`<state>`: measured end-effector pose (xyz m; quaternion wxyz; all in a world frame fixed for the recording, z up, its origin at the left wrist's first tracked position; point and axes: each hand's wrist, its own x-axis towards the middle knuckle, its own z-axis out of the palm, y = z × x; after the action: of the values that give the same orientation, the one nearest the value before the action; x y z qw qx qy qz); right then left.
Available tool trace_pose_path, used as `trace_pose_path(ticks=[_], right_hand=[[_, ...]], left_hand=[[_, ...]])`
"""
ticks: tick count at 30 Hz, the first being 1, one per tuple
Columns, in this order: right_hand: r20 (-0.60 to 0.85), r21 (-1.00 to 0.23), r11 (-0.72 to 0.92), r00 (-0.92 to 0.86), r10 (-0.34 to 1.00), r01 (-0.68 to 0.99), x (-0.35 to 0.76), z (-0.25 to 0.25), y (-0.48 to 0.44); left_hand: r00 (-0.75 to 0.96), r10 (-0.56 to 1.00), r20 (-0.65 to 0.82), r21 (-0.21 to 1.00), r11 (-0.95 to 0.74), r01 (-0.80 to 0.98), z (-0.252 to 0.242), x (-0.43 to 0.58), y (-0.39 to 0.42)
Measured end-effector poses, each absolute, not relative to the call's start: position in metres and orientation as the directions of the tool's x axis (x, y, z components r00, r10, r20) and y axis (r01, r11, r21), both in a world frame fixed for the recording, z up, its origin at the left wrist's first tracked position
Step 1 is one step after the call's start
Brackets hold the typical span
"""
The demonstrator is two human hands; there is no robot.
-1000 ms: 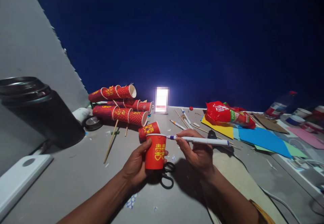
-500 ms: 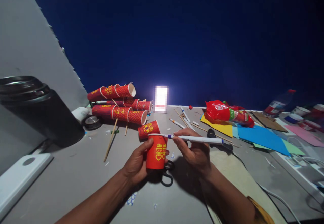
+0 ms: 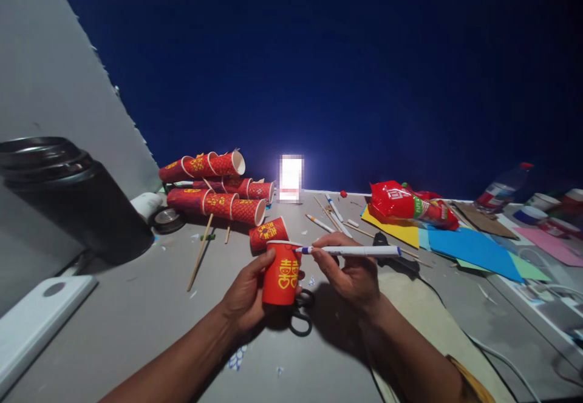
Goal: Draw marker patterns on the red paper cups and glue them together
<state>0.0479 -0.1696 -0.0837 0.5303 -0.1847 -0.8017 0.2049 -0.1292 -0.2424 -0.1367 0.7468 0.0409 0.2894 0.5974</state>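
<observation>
My left hand (image 3: 246,294) is wrapped round a small red paper cup (image 3: 281,272) with a yellow double-happiness sign, held upright above the grey table (image 3: 136,324). A white pen (image 3: 350,250) with a blue tip lies level in the pinch of my right hand (image 3: 350,272). Its tip touches the cup's rim on the right side. Black scissors (image 3: 300,318) lie on the table under the cup.
A pile of red paper cups (image 3: 214,193) lies behind, one more cup (image 3: 268,232) just past my hands. Wooden sticks (image 3: 199,254), pens (image 3: 334,209), a red bag (image 3: 410,206) and coloured paper sheets (image 3: 469,246) spread to the right. A black flask (image 3: 68,196) stands at left.
The pen has slid a little to the left, so its tip has come closer to the cup's rim. The cup and my left hand have barely moved.
</observation>
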Motion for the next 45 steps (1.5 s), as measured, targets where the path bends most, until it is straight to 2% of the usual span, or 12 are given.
trace_pose_path(ticks=[10, 14, 32, 45], right_hand=[[0.772, -0.538, 0.838, -0.344, 0.535, 0.095, 0.0486, -0.0825, -0.1675], [0.782, -0.526, 0.844, -0.330, 0.529, 0.108, 0.0495, -0.0824, -0.1671], [0.789, -0.477, 0.869, -0.374, 0.488, 0.130, 0.0491, -0.0892, -0.1678], [0.768, -0.498, 0.862, -0.413, 0.490, 0.097, 0.0504, -0.0846, -0.1660]], left_hand=[[0.098, 0.910, -0.402, 0.453, 0.291, -0.843, -0.1330, -0.1301, -0.2434], [0.099, 0.926, -0.363, 0.469, 0.273, -0.840, -0.1320, -0.1302, -0.2428], [0.123, 0.937, -0.326, 0.469, 0.274, -0.840, -0.1332, -0.1259, -0.2441], [0.153, 0.937, -0.315, 0.454, 0.290, -0.843, -0.1395, -0.1291, -0.2436]])
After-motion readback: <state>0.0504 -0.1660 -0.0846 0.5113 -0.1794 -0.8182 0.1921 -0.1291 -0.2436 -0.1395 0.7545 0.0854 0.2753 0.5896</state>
